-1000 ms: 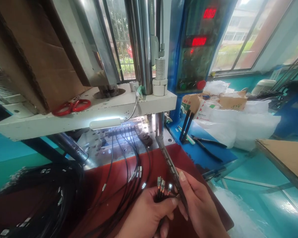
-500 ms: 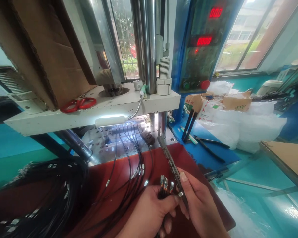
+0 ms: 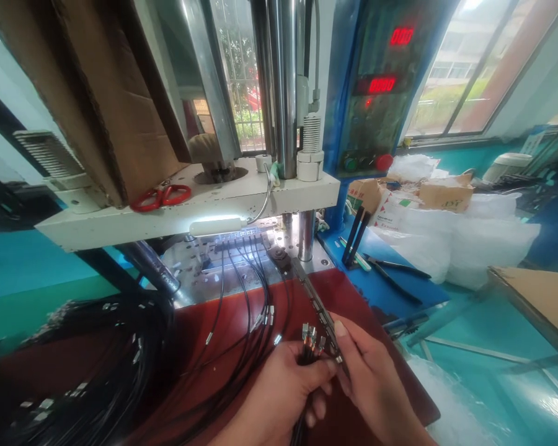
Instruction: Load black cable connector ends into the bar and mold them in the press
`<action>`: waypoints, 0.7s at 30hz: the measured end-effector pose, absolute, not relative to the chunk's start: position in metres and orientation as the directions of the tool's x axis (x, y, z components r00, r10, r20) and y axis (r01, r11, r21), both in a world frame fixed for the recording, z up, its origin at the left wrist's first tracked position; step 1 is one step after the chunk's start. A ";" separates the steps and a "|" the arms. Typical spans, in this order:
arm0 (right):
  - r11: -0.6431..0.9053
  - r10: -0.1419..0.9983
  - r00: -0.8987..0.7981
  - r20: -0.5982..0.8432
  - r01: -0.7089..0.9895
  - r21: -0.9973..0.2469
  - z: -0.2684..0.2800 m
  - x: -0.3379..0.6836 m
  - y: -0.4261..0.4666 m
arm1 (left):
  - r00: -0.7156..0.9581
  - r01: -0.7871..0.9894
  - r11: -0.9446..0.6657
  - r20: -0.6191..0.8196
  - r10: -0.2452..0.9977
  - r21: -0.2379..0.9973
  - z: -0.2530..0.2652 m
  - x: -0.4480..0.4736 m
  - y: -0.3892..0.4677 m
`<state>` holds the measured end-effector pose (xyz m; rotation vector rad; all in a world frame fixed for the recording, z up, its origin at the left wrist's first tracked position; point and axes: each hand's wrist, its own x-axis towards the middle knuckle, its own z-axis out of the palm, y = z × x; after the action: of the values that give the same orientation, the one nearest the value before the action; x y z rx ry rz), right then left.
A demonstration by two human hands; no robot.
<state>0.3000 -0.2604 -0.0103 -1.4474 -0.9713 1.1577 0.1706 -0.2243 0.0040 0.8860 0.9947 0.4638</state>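
The left hand (image 3: 291,378) is closed around a bunch of black wires (image 3: 311,339), whose small metal ends stick up above the fingers. The right hand (image 3: 367,365) grips the lower part of a narrow metal bar (image 3: 317,305) between thumb and fingers. The left thumb reaches to this lower end; whether it touches the bar, I cannot tell. Both hands are over a red board (image 3: 190,334). To the right of the bar, a strip of red surface goes to the slanting board edge, close beside the right hand.

The bar points away, to a dark metal piece (image 3: 279,259) on the steel plate (image 3: 190,279); contact between them is not clear. Left of the bar, loose wires (image 3: 248,297) run from the plate across the board, and farther left lies a thick heap of wires (image 3: 125,384). Above the plate, a white slab (image 3: 255,207) with a lit lamp (image 3: 218,227) at its front edge limits the room from above. Red scissors (image 3: 162,197) and a cardboard box (image 3: 139,124) rest on the slab. At right, pliers (image 3: 395,275) lie on a blue table (image 3: 376,288), before white bags (image 3: 418,229).
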 end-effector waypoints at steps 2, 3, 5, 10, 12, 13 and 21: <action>-0.219 0.941 0.232 -0.246 -0.136 -0.966 -0.012 0.302 -0.261 | 0.481 -0.041 0.569 -0.483 0.732 0.821 0.004 0.165 -0.223; -0.248 0.926 0.239 -0.291 -0.195 -0.949 -0.011 0.304 -0.262 | 0.462 -0.088 0.566 -0.470 0.752 0.820 0.004 0.162 -0.222; -0.285 0.900 0.255 -0.354 -0.270 -0.920 -0.010 0.306 -0.264 | 0.428 -0.167 0.576 -0.468 0.773 0.800 0.004 0.157 -0.220; -0.283 0.908 0.229 -0.350 -0.279 -0.918 -0.010 0.307 -0.267 | 0.422 -0.212 0.607 -0.488 0.764 0.766 0.002 0.153 -0.218; -0.279 0.917 0.209 -0.339 -0.272 -0.921 -0.013 0.307 -0.266 | 0.445 -0.166 0.598 -0.481 0.755 0.784 0.002 0.156 -0.218; -0.279 0.918 0.204 -0.339 -0.272 -0.921 -0.014 0.307 -0.266 | 0.458 -0.136 0.592 -0.480 0.749 0.794 0.003 0.158 -0.218; -0.301 0.921 0.168 -0.352 -0.267 -0.915 -0.015 0.307 -0.264 | 0.464 0.048 0.538 -0.495 0.734 0.842 0.009 0.168 -0.225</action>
<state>0.3073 -0.2640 -0.0147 -1.3554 -0.6956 1.3841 0.1683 -0.2247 0.0088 0.9243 1.0151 0.5049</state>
